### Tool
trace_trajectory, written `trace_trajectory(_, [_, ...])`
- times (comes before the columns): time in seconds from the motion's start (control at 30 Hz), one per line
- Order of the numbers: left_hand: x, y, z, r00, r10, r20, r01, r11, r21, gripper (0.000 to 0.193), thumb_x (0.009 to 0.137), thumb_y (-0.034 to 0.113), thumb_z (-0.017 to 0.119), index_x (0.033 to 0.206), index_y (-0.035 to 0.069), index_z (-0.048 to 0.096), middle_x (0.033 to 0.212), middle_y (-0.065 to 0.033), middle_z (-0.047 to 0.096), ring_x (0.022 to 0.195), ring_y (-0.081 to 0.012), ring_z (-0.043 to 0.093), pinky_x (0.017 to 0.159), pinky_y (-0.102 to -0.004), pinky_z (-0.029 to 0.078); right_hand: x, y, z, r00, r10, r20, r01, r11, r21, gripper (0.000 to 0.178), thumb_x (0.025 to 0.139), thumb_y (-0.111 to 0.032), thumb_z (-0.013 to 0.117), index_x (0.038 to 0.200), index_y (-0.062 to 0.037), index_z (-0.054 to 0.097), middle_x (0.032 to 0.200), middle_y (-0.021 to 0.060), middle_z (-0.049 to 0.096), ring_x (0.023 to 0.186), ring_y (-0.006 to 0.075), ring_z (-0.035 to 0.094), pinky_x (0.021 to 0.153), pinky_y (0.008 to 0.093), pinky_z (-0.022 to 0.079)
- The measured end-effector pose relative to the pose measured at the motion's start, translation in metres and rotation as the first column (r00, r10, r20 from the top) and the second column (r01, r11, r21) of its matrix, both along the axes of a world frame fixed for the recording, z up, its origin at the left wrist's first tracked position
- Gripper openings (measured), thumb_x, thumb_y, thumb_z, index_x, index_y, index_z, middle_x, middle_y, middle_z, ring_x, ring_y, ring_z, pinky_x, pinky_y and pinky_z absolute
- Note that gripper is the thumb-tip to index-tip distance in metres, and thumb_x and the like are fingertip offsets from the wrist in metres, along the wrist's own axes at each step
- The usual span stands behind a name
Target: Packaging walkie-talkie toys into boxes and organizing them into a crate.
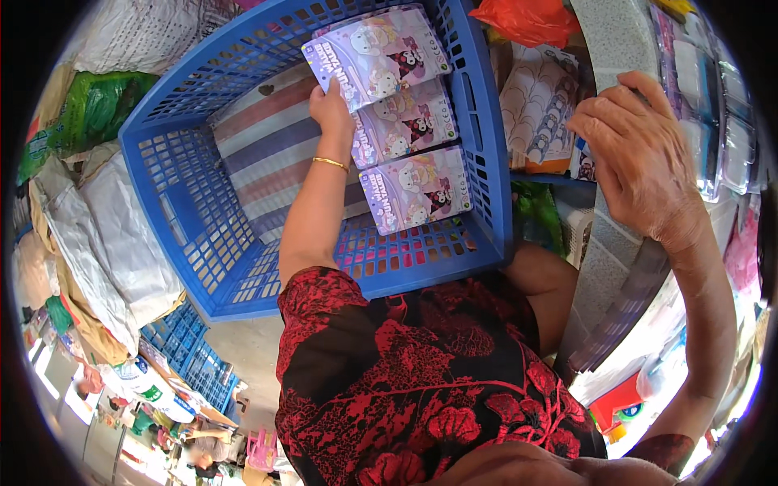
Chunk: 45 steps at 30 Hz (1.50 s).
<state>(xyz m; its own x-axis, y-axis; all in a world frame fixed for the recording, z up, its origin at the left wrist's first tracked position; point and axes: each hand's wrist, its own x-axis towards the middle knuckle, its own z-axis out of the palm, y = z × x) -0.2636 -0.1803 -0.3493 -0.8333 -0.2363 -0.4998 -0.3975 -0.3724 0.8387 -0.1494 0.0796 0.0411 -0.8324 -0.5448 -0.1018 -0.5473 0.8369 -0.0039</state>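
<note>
My left hand (331,112) reaches into a blue plastic basket (182,243). Its fingers are closed on the lower left edge of a pale purple cartoon-printed package (389,53), the topmost of several along the basket's right side. Two matching packages, a middle one (409,121) and a lower one (417,190), lie just below it in a row. My right hand (640,154) hovers over the grey speckled counter edge at the right, fingers half bent and slightly apart, with nothing visible in them. The palm side is hidden.
Striped cloth sheeting (271,146) lines the basket floor. Right of the basket is an opened carton with a printed sheet (539,105), below a red plastic bag (527,20). Clear blister packs (705,105) line the counter's far right. White sacks (121,243) and a blue crate (190,352) stand left.
</note>
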Motion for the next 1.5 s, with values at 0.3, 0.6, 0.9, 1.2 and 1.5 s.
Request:
trace_trajectory(0.3, [-0.033, -0.057, 0.008, 0.997, -0.075, 0.024, 0.064, 0.953, 0.297, 0.016, 0.091, 0.005, 0.059, 0.106, -0.001, 0.060, 0.098, -0.0105, 0.067, 0.085, -0.0213, 0.067, 0.078, -0.0363, 0.056, 0.002, 0.003, 0.001, 0.999, -0.027, 0.030, 0.026, 0.999, 0.034, 0.024, 0.066, 0.001, 0.060, 0.089, -0.0029, 0.062, 0.090, 0.0099, 0.061, 0.091, 0.0261, 0.058, 0.100, 0.0419, 0.035])
trace_trajectory(0.6, [-0.057, -0.028, -0.029, 0.992, -0.120, -0.033, 0.124, 0.937, 0.326, 0.015, 0.088, 0.003, 0.064, 0.102, -0.002, 0.064, 0.094, -0.0088, 0.067, 0.082, -0.0175, 0.065, 0.074, -0.0318, 0.054, 0.002, 0.001, 0.004, 0.997, -0.032, 0.074, 0.026, 0.996, 0.080, 0.033, 0.066, 0.004, 0.060, 0.098, -0.0022, 0.064, 0.100, 0.0118, 0.065, 0.099, 0.0267, 0.059, 0.107, 0.0435, 0.032])
trace_trajectory(0.9, [-0.057, 0.026, -0.018, 0.999, -0.045, 0.025, 0.042, 0.440, -0.897, 0.042, 0.073, 0.023, 0.079, 0.104, 0.000, 0.062, 0.101, -0.0152, 0.062, 0.092, -0.0308, 0.061, 0.079, -0.0424, 0.049, 0.000, 0.001, 0.005, 0.997, -0.033, 0.075, 0.026, 0.996, 0.083, 0.033, 0.065, 0.003, 0.060, 0.098, -0.0017, 0.064, 0.100, 0.0118, 0.065, 0.099, 0.0271, 0.059, 0.106, 0.0436, 0.032])
trace_trajectory(1.2, [-0.007, 0.009, 0.004, 0.990, -0.009, -0.144, -0.118, 0.521, -0.845, 0.060, 0.078, 0.024, 0.073, 0.126, 0.001, 0.045, 0.122, -0.0241, 0.047, 0.117, -0.0381, 0.044, 0.098, -0.0462, 0.036, 0.003, 0.002, 0.001, 0.999, -0.002, 0.051, -0.002, 0.997, 0.078, 0.033, 0.066, 0.003, 0.060, 0.099, -0.0025, 0.064, 0.101, 0.0123, 0.064, 0.101, 0.0276, 0.059, 0.107, 0.0441, 0.032])
trace_trajectory(1.5, [0.012, -0.010, -0.031, 0.983, 0.174, -0.057, -0.183, 0.929, -0.322, 0.056, 0.096, 0.041, 0.046, 0.127, -0.005, 0.046, 0.120, -0.0156, 0.056, 0.108, -0.0277, 0.051, 0.098, -0.0383, 0.037, 0.005, -0.020, 0.005, 0.983, -0.163, 0.080, 0.151, 0.978, 0.143, 0.032, 0.070, 0.003, 0.058, 0.101, -0.0034, 0.063, 0.103, 0.0117, 0.064, 0.105, 0.0276, 0.058, 0.108, 0.0445, 0.032])
